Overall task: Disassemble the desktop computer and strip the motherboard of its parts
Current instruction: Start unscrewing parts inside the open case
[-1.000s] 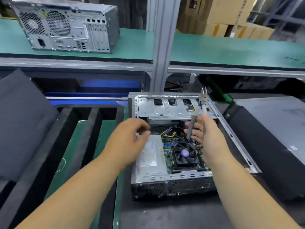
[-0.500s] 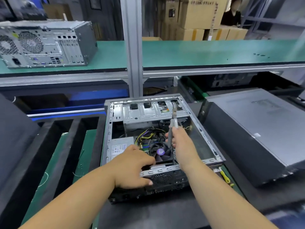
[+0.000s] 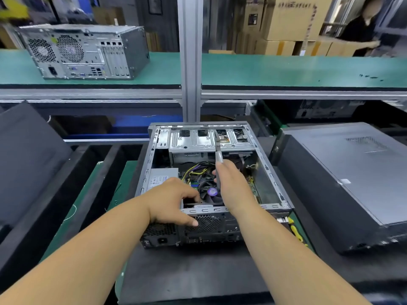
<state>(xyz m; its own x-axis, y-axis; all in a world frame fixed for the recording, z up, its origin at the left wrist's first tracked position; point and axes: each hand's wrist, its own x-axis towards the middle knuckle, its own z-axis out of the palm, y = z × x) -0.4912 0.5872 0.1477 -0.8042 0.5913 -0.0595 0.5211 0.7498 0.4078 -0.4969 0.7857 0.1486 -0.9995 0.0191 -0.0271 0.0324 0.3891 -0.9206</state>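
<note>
Grey sheet steel makes up the open desktop case [image 3: 273,179], which lies on its side on a dark mat at the middle of the bench, side panel off and its rear grille toward the person. Inside, the motherboard [image 3: 253,188] sits flat on the case floor with a black cooler fan [image 3: 210,191] at its centre, yellow and black cables [image 3: 198,169] looping over it, a silver power supply [image 3: 163,177] at the left and a drive cage [image 3: 207,139] across the far end. The left hand [image 3: 174,201] grips the near rim of the case, fingers curled over the edge into the interior and thumb pressed on the outside grille. The right hand [image 3: 233,186] is closed round the handles of a pair of cutters [image 3: 218,148] that points away over the drive cage; whether the blades are apart is too blurred to tell. Judging by its build, the case will be heavy, stiff and sharp along its folded edges, best held by the rim, as the left hand does. The board is likely thin, brittle and easily flexed, so it wants lifting by its bare edges once cables and cooler are free. Just beside the case on the right lies a closed dark computer [image 3: 352,177], near a yellow-handled tool [image 3: 296,232]. A silver tower [image 3: 88,51] stands well apart on the green shelf [image 3: 286,69] beyond.
</note>
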